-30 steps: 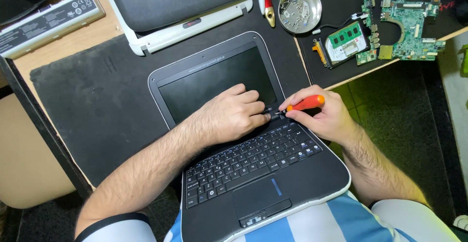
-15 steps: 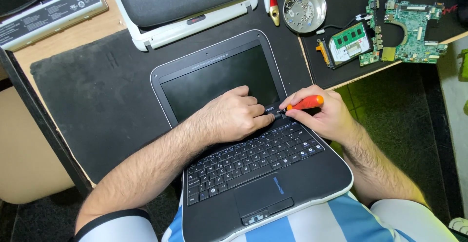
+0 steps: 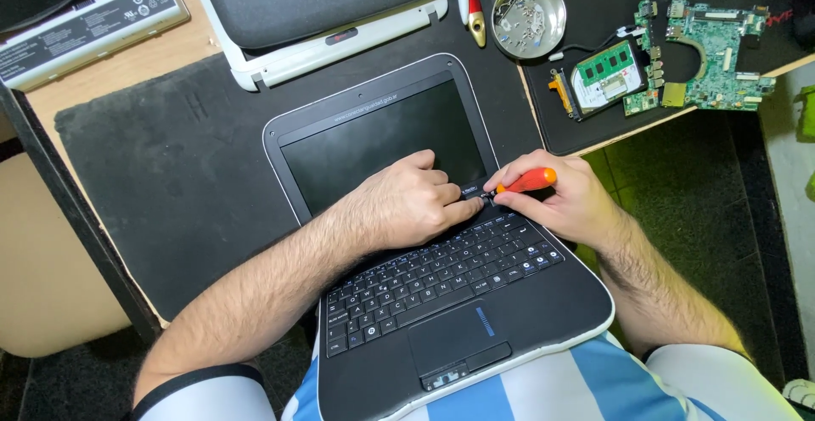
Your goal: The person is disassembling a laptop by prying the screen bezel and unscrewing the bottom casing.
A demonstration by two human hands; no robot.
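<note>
Desk (image 3: 127,73) unchanged; right hand (image 3: 564,204) still grips screwdriver (image 3: 526,182).

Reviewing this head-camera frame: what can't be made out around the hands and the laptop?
- Screwdriver tip, head view: hidden between the left hand fingers and right hand.
- Laptop hinge strip at the tip: covered by both hands; any screw there is unseen.
- Metal dish contents: too small to tell.
- Laptop's front edge: cut off by the bottom edge.
</note>
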